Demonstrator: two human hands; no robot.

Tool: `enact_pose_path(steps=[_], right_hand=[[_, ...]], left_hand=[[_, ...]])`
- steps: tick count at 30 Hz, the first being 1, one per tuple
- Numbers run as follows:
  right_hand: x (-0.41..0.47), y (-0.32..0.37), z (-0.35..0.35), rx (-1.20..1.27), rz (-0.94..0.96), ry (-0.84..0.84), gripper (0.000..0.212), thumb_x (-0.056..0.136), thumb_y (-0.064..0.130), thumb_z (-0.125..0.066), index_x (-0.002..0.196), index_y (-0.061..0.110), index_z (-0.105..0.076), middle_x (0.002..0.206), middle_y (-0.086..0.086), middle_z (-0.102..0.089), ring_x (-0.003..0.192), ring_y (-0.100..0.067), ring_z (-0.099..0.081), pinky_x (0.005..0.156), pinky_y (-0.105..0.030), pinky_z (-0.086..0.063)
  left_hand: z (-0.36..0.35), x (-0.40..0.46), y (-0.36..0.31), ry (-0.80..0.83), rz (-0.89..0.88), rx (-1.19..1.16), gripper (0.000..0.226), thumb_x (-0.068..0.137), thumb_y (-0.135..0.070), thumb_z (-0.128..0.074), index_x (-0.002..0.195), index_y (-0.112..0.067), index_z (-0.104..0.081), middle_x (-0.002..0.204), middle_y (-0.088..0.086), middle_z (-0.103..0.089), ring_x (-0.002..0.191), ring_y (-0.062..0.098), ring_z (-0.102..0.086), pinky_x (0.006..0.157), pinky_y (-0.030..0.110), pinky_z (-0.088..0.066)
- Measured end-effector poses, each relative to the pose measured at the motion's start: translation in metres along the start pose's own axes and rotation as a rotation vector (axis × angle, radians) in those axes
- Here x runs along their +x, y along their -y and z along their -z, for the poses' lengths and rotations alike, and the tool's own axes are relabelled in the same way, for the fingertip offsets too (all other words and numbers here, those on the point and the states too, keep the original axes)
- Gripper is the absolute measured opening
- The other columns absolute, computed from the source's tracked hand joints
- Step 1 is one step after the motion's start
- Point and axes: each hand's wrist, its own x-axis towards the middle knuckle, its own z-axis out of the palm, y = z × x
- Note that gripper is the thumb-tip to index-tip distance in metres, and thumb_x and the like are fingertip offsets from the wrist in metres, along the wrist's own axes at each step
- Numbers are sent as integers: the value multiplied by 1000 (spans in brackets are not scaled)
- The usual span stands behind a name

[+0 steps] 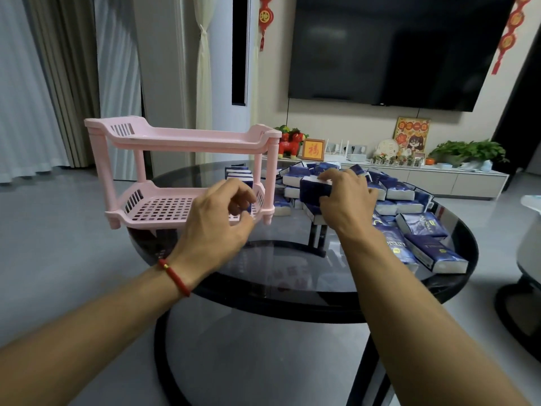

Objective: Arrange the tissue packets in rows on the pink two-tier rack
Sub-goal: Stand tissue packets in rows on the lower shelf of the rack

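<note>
The pink two-tier rack (152, 206) stands on the left part of a round dark glass table (292, 273). Its top tier holds nothing I can see. A short row of blue-and-white tissue packets (238, 174) stands upright at the right end of the lower tier. My left hand (218, 227) hovers in front of that end, fingers curled and apart, holding nothing. My right hand (345, 197) is closed on one blue tissue packet (313, 189) lifted slightly off a large heap of packets (409, 224) on the table's right side.
Loose packets spread to the table's right edge. Behind are a low white cabinet (439, 180) with ornaments and plants, a wall television (395, 48), and curtains at left. A white seat (531, 244) stands at the far right.
</note>
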Motion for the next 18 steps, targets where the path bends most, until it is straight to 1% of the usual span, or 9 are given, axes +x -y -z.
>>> enact_pose_path(steps=[2,4,7,9,11,13,15,17,18], right_hand=[[-9,4,12,84,-35,-59,49,86,12,-65,133,27,-61,126,-9,-62,119,-33,-53,99,-48,-41],[-31,10,23,175,-7,-102,42,85,18,-67,126,23,-61,118,-10,-63,108,-33,-57,92,-49,-48],[-80,25,36,329,203,-116,39,83,19,-76,119,21,-61,111,-4,-58,101,-25,-55,84,-39,-47],[-106,33,38,374,388,-35,39,80,22,-80,114,18,-62,106,0,-55,96,-22,-55,80,-36,-47],[-119,28,38,399,442,59,39,81,36,-78,113,19,-64,103,4,-57,94,-17,-56,81,-37,-49],[-119,10,46,456,323,-6,34,86,41,-70,115,23,-69,104,6,-64,96,-14,-59,86,-39,-52],[-115,-15,56,268,122,-125,35,90,36,-68,123,26,-67,115,1,-65,109,-21,-56,95,-44,-49],[-112,-36,62,-66,-93,-43,45,93,37,-63,136,28,-57,132,-7,-57,122,-33,-46,100,-46,-43],[-111,-42,62,-138,-142,21,47,94,35,-60,140,27,-53,137,-11,-54,124,-37,-43,99,-46,-41]], left_hand=[[-3,-4,-7,99,75,-86,13,88,-7,-72,96,-17,-74,87,-10,-69,75,-1,-64,69,6,-47],[-8,-5,-10,220,225,-211,20,93,-20,-74,112,-21,-76,98,-10,-76,88,-2,-70,80,11,-55],[-18,-5,-25,377,533,-746,47,93,-39,-68,129,-10,-68,112,3,-77,100,14,-76,94,32,-60],[-23,-7,-33,375,648,-1011,45,97,-36,-59,124,-2,-68,108,9,-77,97,19,-75,89,34,-61],[-26,-9,-33,346,673,-1019,33,103,-25,-56,123,-2,-67,110,12,-77,103,22,-74,88,35,-59],[-29,-10,-27,337,677,-1011,23,105,-11,-54,123,-5,-67,115,15,-76,111,27,-72,94,38,-57],[-28,-8,-24,340,712,-1006,21,104,-6,-55,121,-6,-67,116,14,-76,114,29,-71,100,41,-55],[-25,-7,-26,344,742,-1022,21,103,-4,-55,121,-6,-66,116,14,-76,112,28,-72,99,40,-56],[-24,-7,-27,347,743,-1035,22,103,-3,-55,121,-6,-66,116,14,-76,110,27,-73,97,39,-56]])
